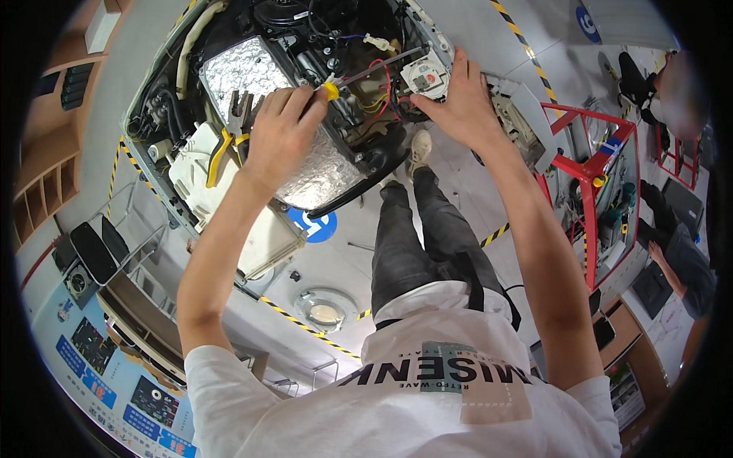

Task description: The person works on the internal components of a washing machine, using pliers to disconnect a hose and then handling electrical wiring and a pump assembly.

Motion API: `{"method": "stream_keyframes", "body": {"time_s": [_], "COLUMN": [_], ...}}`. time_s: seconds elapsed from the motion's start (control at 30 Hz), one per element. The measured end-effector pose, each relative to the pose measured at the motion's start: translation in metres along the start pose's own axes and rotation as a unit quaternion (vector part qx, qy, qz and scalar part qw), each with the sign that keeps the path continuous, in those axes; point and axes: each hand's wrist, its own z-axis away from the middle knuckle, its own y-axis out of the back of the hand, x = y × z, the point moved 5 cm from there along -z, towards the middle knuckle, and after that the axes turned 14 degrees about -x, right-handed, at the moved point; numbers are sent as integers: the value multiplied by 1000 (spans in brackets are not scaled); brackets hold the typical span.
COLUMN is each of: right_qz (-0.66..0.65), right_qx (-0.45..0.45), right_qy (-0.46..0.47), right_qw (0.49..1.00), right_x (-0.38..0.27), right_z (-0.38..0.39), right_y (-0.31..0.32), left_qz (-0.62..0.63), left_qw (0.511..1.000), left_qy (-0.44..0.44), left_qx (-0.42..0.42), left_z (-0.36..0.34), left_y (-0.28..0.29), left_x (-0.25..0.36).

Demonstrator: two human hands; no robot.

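Note:
My left hand (pixel 284 133) is closed round the handle of a screwdriver (pixel 330 91) with a yellow end. Its long metal shaft points right, with the tip at the metal edge beside a white plastic part (pixel 425 77). Thumb and fingers of my right hand (pixel 463 103) span that part, gripping it at its lower and right sides. Both hands are over an opened appliance (pixel 187 61) with wires and black hoses inside. Next to my left hand lie pliers (pixel 217 159) with yellow and black handles, jaws upward, partly behind my wrist.
A foil-covered panel (pixel 248 69) fills the appliance's middle. Red and yellow wires (pixel 376 105) run near the white part. To the right stands a red metal frame (pixel 588 172). A round door-like piece (pixel 326 309) lies on the floor. Other people are at the far right.

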Motion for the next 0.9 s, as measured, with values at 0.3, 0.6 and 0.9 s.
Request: {"method": "stream_keyframes", "body": {"time_s": [0.3,0.6,0.9], "right_qz": [6,9,3], "right_qx": [5,-1,-7], "right_qy": [2,-8,-13], "right_qw": [1000,1000,1000], "right_x": [-1,-3,-2], "right_z": [0,0,0], "right_y": [0,-1,1], "left_qz": [128,-39,232], "left_qw": [970,996,934], "left_qy": [189,75,264], "left_qx": [-84,19,-66], "left_z": [-10,-9,5], "left_y": [-8,-3,0], "left_x": [-28,6,-28]}}
